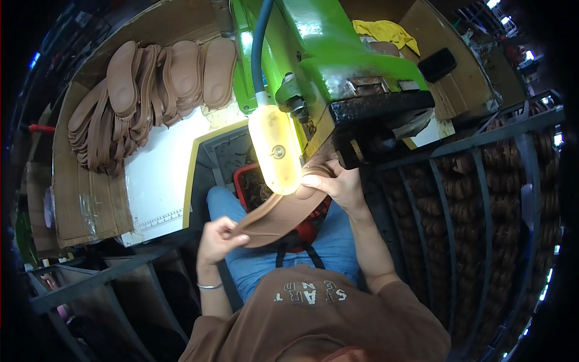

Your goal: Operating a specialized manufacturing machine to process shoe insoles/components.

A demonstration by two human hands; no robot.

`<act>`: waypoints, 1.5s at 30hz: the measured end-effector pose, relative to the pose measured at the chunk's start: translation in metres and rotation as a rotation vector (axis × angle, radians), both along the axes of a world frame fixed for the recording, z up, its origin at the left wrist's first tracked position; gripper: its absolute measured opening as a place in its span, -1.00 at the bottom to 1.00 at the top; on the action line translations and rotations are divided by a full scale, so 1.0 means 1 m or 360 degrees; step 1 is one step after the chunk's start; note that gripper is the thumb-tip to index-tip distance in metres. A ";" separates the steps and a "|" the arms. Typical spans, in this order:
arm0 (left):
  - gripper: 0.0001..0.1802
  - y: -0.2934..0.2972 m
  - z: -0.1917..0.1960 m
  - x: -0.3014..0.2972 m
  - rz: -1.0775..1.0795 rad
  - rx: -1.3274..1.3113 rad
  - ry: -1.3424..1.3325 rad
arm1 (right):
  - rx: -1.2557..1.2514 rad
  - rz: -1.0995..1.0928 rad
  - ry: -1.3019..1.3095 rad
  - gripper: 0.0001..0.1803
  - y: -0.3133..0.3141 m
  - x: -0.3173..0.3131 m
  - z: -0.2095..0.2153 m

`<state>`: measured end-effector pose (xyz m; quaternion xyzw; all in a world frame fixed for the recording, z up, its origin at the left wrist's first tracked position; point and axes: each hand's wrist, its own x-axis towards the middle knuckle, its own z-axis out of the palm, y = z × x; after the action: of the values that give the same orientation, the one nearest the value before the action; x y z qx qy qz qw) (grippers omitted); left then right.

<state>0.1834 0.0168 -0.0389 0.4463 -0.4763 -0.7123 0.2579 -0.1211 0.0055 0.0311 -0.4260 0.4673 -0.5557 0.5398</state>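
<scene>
A brown shoe sole (277,222) is stretched between my two hands, tilted, below the head of a green machine (356,72). My left hand (217,240) pinches its lower left end between thumb and fingers. At the upper right end, my right hand (342,186) grips the sole with the thumb on top, close to the machine's dark working part. A glowing yellow-white lamp (274,130) hangs over the sole and hides part of its upper edge. Whether the sole touches the machine cannot be made out.
Many brown soles (123,81) stand stacked on the white tabletop (154,163) at left, inside cardboard (90,211). A red bin (240,184) with brown scraps sits below the sole. Metal racks (431,223) flank me. A yellow cloth (392,33) lies behind the machine.
</scene>
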 end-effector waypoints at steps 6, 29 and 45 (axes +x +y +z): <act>-0.67 0.045 0.003 -0.094 -0.0499 -0.0122 -0.0161 | -0.0312 -0.0172 0.0100 -0.48 -0.005 0.006 0.002; -0.76 -0.199 -0.015 -0.115 0.0997 -0.0551 0.0002 | -0.0190 -0.1603 0.1713 -0.52 -0.101 -0.144 -0.017; -0.57 -0.077 0.024 -0.023 0.1427 -0.1065 0.0439 | -0.0882 -0.0928 0.2469 -0.57 -0.074 -0.095 0.003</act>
<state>0.1609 -0.0599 -0.0145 0.4016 -0.4021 -0.3955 0.7216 -0.2159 -0.0683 0.0339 -0.6635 0.6412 -0.3184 -0.2172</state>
